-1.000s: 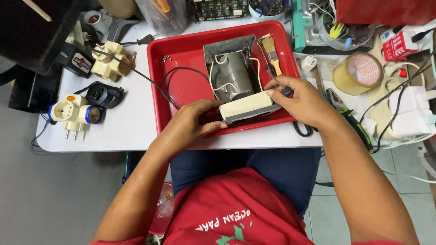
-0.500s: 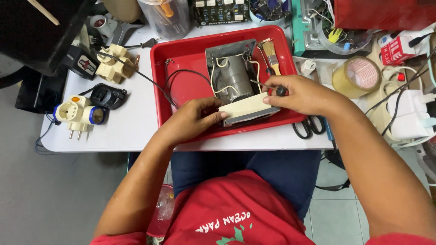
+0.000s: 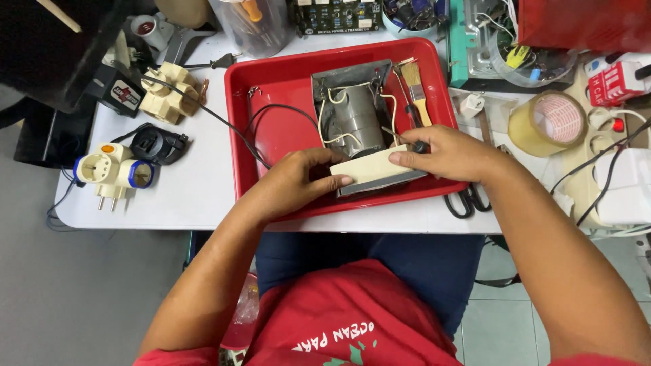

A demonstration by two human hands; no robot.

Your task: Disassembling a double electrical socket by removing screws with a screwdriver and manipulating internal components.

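A red plastic tray sits on the white table and holds an opened grey metal electrical unit with white wires and a black cord. My left hand grips the left end of the unit's cream front panel. My right hand rests on the panel's right end, fingers closed around a black-handled tool whose tip points into the unit. A wooden-handled paintbrush lies in the tray beside the unit.
Cream and white plug adapters and a black plug lie left of the tray. Black scissors, a brown tape roll, a white power strip and cluttered electronics stand to the right and behind.
Both hands stay on the cream panel; my right hand has shifted slightly along its right end. The view has tilted a little.
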